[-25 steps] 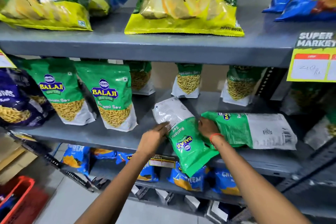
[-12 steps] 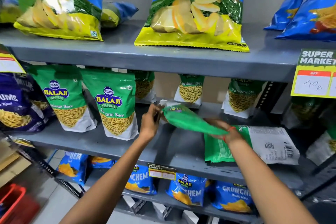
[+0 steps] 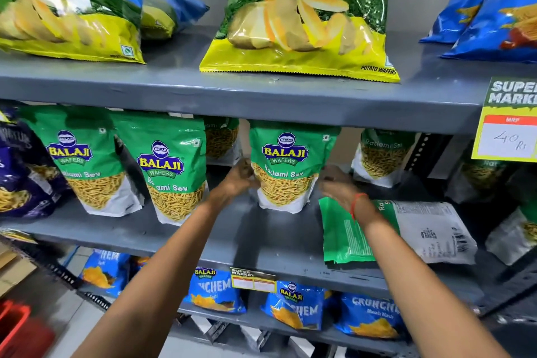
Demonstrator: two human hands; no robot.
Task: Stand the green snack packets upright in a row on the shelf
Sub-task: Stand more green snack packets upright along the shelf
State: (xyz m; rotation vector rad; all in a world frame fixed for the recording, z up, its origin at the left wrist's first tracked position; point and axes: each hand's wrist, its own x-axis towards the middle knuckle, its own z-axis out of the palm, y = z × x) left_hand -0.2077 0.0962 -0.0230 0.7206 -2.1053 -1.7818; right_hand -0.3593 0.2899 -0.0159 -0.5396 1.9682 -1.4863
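A green Ratlami Sev packet (image 3: 286, 166) stands upright on the grey middle shelf (image 3: 174, 229). My left hand (image 3: 238, 179) grips its left edge and my right hand (image 3: 338, 186) touches its right edge. Two more green packets (image 3: 78, 160) (image 3: 171, 168) stand upright to the left. Another green packet (image 3: 386, 232) lies flat, back side up, at the front right under my right wrist. More green packets (image 3: 380, 157) stand at the back of the shelf.
Large blue and yellow wafer bags (image 3: 302, 17) sit on the shelf above. Blue Crunchem packets (image 3: 293, 308) fill the shelf below. A dark purple packet (image 3: 20, 171) stands at far left. A yellow price tag (image 3: 508, 122) hangs at right. A red basket (image 3: 14, 325) is on the floor.
I lifted the green packet that lay flat, turned it and stood it upright on the shelf, face forward. Both hands moved up and back with it.
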